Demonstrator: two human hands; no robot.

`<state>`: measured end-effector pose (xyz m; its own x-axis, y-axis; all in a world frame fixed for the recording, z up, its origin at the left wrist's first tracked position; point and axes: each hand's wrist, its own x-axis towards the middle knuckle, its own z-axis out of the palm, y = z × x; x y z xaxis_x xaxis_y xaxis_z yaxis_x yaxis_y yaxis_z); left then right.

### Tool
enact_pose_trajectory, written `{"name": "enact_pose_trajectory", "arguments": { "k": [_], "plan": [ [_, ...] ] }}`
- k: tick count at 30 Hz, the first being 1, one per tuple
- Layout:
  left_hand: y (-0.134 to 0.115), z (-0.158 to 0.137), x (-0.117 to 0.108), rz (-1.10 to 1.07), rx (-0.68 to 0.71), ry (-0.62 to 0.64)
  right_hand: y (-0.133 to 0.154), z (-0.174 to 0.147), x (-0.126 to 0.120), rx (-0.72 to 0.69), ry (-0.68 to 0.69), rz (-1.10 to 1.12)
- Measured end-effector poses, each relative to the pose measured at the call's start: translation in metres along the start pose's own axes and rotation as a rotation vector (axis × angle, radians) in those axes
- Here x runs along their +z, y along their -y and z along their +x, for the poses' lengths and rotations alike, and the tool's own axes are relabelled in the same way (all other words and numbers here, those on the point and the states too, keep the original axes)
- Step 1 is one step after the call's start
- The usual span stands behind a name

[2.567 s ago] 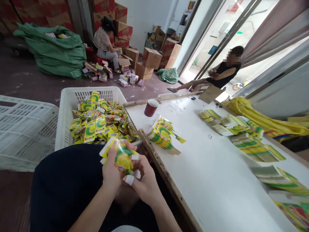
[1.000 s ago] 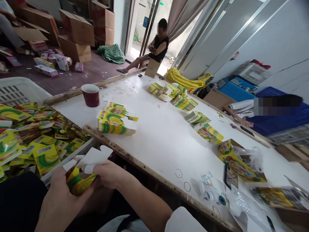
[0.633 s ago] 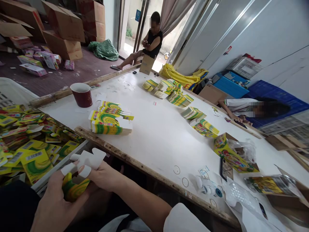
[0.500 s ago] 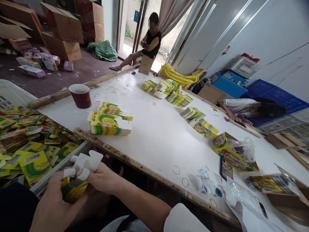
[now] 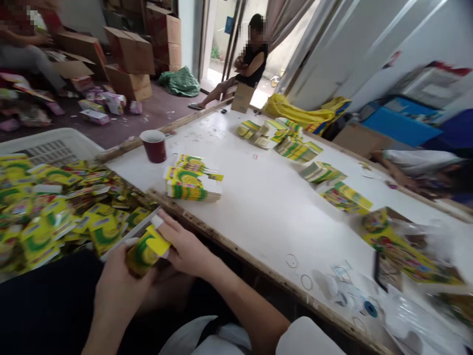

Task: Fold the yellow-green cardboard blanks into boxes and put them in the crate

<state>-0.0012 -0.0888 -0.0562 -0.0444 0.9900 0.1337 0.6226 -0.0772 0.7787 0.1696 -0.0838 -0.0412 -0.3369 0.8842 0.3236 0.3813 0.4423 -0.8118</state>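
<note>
One carton (image 5: pixel 141 254): left hand (image 5: pixel 120 278) and right hand (image 5: pixel 188 246) are gripping it beside table (image 5: pixel 254 207) near edge; over-squeezing could be creasing flap (image 5: pixel 158 241), slackening could be dropping carton.

wooden rim (image 5: pixel 236 249) beside right hand (image 5: pixel 188 246), passage over white tabletop (image 5: pixel 266 212), carton stack (image 5: pixel 190 185) and mug (image 5: pixel 155 150) obstructing leftward

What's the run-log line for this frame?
left hand: holds yellow-green carton | right hand: at its flap end | beside table: white crate of cartons | on table: carton stacks, dark-red cup
</note>
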Motion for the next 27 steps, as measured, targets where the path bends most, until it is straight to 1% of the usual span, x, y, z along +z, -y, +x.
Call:
{"name": "enact_pose_trajectory", "arguments": {
  "k": [1,2,4,5,7,9,12,13,16,18,22,24,27],
  "plan": [
    [-0.003,-0.003,-0.004,0.062,0.031,-0.015,-0.002,-0.002,-0.002,-0.016,0.055,-0.028],
    [-0.005,-0.005,-0.008,0.072,0.077,-0.031,-0.005,-0.005,-0.004,-0.003,0.092,-0.049],
    [-0.008,-0.006,-0.012,0.074,0.128,0.003,-0.011,-0.011,-0.008,0.028,0.128,-0.086],
    [-0.008,-0.005,-0.013,0.073,0.134,0.036,-0.014,-0.013,-0.011,0.026,0.124,-0.093],
    [-0.008,-0.004,-0.015,0.061,0.126,0.096,-0.018,-0.014,-0.018,0.007,0.129,-0.086],
    [-0.009,-0.002,-0.015,0.03,0.113,0.141,-0.018,-0.013,-0.028,-0.011,0.176,-0.09],
    [-0.015,0.001,-0.014,-0.018,0.097,0.163,-0.015,-0.009,-0.038,-0.015,0.249,-0.134],
    [-0.016,0.002,-0.014,-0.025,0.094,0.163,-0.014,-0.009,-0.038,-0.013,0.246,-0.147],
    [-0.02,0.006,-0.013,-0.034,0.1,0.166,-0.015,-0.007,-0.037,-0.003,0.177,-0.153],
    [-0.019,0.007,-0.014,-0.047,0.104,0.183,-0.017,-0.006,-0.038,-0.005,0.173,-0.115],
    [-0.019,0.008,-0.015,-0.04,0.101,0.235,-0.021,-0.004,-0.044,-0.035,0.296,-0.004],
    [-0.02,0.007,-0.012,-0.006,0.108,0.222,-0.021,-0.004,-0.04,-0.016,0.251,0.02],
    [-0.019,0.007,-0.007,0.034,0.125,0.161,-0.019,-0.004,-0.029,0.043,0.065,0.1]
  ]
}}
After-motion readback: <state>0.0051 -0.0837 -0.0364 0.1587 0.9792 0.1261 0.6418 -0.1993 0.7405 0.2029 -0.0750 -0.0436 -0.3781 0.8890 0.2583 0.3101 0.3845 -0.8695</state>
